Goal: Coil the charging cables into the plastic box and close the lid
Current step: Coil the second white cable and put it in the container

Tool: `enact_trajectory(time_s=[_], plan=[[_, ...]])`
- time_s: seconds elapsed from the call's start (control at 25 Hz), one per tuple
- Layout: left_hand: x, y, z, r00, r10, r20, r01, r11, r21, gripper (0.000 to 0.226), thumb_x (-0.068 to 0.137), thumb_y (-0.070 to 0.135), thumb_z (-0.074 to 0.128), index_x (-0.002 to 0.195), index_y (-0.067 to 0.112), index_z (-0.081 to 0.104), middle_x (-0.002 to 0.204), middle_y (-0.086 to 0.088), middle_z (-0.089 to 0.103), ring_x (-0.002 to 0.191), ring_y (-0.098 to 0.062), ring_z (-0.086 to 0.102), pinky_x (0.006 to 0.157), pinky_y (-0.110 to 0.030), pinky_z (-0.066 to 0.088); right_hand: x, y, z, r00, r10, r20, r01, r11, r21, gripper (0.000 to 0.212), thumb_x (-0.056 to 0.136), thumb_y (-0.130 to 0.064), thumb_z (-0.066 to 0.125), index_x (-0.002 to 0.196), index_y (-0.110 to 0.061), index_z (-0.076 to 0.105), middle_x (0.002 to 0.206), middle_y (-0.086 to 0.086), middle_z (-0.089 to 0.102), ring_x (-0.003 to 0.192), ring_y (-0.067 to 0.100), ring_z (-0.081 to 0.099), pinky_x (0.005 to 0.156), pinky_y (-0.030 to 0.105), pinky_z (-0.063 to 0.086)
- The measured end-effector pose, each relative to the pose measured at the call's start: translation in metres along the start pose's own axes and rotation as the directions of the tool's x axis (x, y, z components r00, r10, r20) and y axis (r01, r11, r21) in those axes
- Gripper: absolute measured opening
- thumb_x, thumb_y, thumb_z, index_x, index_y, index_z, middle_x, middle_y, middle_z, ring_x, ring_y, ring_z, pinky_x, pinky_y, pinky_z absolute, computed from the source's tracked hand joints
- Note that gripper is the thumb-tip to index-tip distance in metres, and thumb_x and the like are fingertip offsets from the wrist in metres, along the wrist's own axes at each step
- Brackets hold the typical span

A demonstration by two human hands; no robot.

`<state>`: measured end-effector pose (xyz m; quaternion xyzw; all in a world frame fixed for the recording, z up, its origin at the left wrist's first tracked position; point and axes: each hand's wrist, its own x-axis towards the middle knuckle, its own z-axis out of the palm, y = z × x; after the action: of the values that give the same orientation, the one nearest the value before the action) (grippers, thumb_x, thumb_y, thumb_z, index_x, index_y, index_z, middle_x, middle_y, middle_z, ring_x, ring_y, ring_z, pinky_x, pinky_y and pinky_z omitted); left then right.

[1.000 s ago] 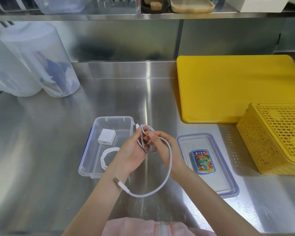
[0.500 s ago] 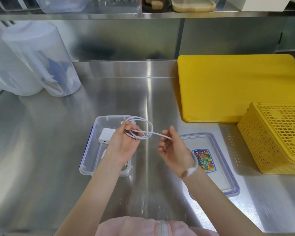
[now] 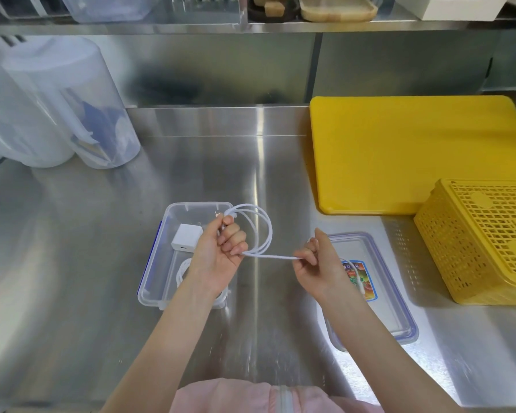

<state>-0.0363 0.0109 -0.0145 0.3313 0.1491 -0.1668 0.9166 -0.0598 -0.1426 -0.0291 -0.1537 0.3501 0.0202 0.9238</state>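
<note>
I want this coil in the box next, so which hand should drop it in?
Left, probably. The left hand already grips the coiled white cable right above the open plastic box, while the right hand only pinches the loose tail, over by the lid.

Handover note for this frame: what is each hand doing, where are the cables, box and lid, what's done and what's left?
Left hand grips the white cable coils above the open plastic box.
Right hand pinches the cable's loose end.
Inside the box: white charger, one coiled cable.
Lid lies on the counter, right of the box.
Left: finish coiling, put it in, close the lid.
</note>
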Motion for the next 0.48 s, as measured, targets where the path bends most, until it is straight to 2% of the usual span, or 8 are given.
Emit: enact_trajectory(time_s=[0.12,0.2,0.24,0.32,0.4,0.48], plan=[[-0.002,0.004,-0.002,0.998,0.063,-0.026,-0.062,0.998,0.031,0.038,0.096,0.022,0.033,0.060,0.018,0.043,0.036,0.008,0.028,0.029,-0.006,0.026,0.031,-0.013,0.022,0.004,-0.009,-0.003,0.998,-0.019,-0.067,0.023,0.998,0.058,0.023,0.090,-0.019,0.054,0.072,-0.011,0.042,0.036,-0.002,0.036,0.024,0.006,0.032,0.035,0.013,0.043],[-0.002,0.008,-0.005,0.994,0.102,-0.051,-0.100,0.994,0.037,0.038,0.097,0.024,0.032,0.061,0.018,0.042,0.036,0.009,0.028,0.029,-0.006,0.026,0.031,-0.013,0.022,0.006,-0.016,-0.006,0.997,-0.030,-0.067,0.035,0.996,0.077,0.028,0.092,-0.012,0.046,0.066,-0.011,0.038,0.036,-0.002,0.034,0.022,0.006,0.028,0.029,0.013,0.035],[-0.002,0.009,-0.006,0.993,0.106,-0.060,-0.103,0.993,0.050,0.037,0.097,0.024,0.032,0.062,0.018,0.042,0.036,0.009,0.028,0.029,-0.006,0.026,0.031,-0.013,0.022,0.007,-0.018,-0.006,0.997,-0.046,-0.055,0.047,0.999,0.004,0.032,0.093,-0.009,0.042,0.062,-0.012,0.035,0.034,-0.002,0.033,0.022,0.007,0.025,0.026,0.012,0.027],[-0.003,0.007,-0.007,0.993,0.096,-0.067,-0.091,0.994,0.064,0.036,0.097,0.025,0.032,0.063,0.018,0.042,0.036,0.009,0.028,0.028,-0.006,0.026,0.030,-0.012,0.021,0.007,-0.016,-0.004,0.992,-0.122,-0.039,0.108,0.961,-0.253,0.034,0.093,-0.008,0.039,0.060,-0.014,0.033,0.040,-0.001,0.032,0.023,0.006,0.022,0.025,0.014,0.018],[-0.004,0.004,-0.008,0.995,0.074,-0.064,-0.070,0.995,0.066,0.036,0.098,0.025,0.032,0.064,0.018,0.042,0.036,0.009,0.028,0.028,-0.006,0.026,0.030,-0.012,0.020,0.007,-0.011,-0.004,0.973,-0.229,0.004,0.198,0.831,-0.520,0.028,0.092,-0.012,0.044,0.066,-0.016,0.036,0.053,0.001,0.030,0.026,0.004,0.023,0.026,0.014,0.018],[-0.004,0.003,-0.007,0.997,0.057,-0.050,-0.054,0.997,0.058,0.036,0.098,0.026,0.032,0.064,0.018,0.042,0.035,0.009,0.028,0.027,-0.006,0.026,0.029,-0.012,0.021,0.006,-0.008,-0.003,0.959,-0.274,0.066,0.239,0.670,-0.703,0.012,0.091,-0.019,0.050,0.082,-0.017,0.040,0.061,0.002,0.029,0.035,0.007,0.029,0.027,0.013,0.024]])
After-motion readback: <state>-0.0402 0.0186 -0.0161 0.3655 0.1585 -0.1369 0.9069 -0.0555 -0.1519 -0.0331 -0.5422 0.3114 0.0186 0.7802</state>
